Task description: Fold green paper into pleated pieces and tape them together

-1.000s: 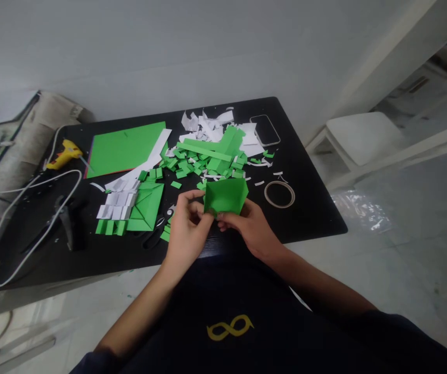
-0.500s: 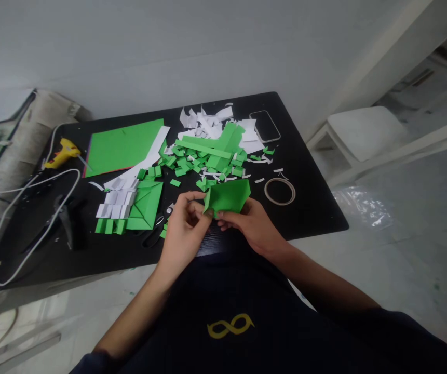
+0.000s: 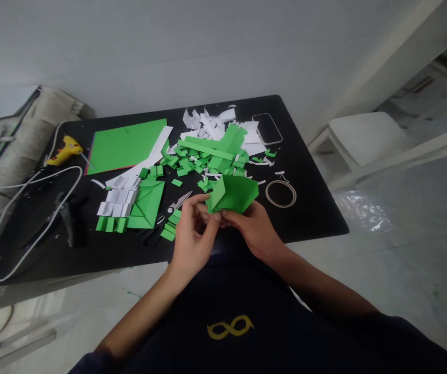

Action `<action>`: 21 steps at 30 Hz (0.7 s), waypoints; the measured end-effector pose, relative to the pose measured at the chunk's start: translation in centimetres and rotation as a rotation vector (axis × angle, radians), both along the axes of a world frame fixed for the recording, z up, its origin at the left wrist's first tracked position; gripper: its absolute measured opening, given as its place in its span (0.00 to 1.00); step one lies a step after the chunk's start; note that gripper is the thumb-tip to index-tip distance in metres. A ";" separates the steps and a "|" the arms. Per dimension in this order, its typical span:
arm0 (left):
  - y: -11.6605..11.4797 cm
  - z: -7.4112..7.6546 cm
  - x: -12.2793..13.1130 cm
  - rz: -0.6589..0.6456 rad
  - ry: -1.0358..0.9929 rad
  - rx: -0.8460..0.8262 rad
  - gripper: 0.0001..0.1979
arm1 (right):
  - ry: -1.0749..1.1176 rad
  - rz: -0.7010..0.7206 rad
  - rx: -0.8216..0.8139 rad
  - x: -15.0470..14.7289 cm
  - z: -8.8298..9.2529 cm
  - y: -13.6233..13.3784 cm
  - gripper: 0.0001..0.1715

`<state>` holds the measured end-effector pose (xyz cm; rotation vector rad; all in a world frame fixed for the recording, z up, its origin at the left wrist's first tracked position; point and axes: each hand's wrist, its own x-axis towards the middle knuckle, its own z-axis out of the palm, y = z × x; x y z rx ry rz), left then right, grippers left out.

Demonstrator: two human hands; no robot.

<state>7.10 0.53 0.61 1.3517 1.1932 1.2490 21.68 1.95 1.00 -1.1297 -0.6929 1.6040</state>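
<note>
Between my two hands, above the table's front edge, is a folded piece of green paper (image 3: 239,193) with one side flap standing up. My left hand (image 3: 195,231) pinches its lower left corner between thumb and fingers. On the other side my right hand (image 3: 257,228) grips the lower right edge, thumb on the near side and fingers behind. Left of my left hand lie scissors (image 3: 179,201) with open blades, beside small folded green strips (image 3: 172,226). Another folded green sheet (image 3: 147,203) rests farther left, next to rows of white folded pieces (image 3: 119,200).
A heap of green and white paper scraps (image 3: 211,150) covers the back middle of the black table (image 3: 309,208). A tape roll (image 3: 281,194) and a phone-shaped frame (image 3: 267,129) lie right. Leftward are a yellow glue gun (image 3: 67,150), its white cable (image 3: 32,259), pliers (image 3: 65,218) and a green sheet (image 3: 130,145).
Both hands and the green paper have shifted slightly right, and the paper has turned so its left flap faces me more. The scissors and green strips now show more fully.
</note>
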 end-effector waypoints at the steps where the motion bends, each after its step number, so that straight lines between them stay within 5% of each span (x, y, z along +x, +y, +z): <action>1: 0.0 -0.1 0.0 0.009 0.010 0.008 0.17 | -0.026 -0.009 0.019 0.0 0.0 -0.1 0.17; 10: 0.2 -1.1 -0.2 0.071 0.081 0.057 0.16 | -0.246 -0.123 0.183 -0.8 -0.5 -0.2 0.15; 21: 0.6 -0.4 0.0 0.129 0.123 0.072 0.10 | -0.212 -0.108 0.210 -1.2 -0.2 -0.8 0.15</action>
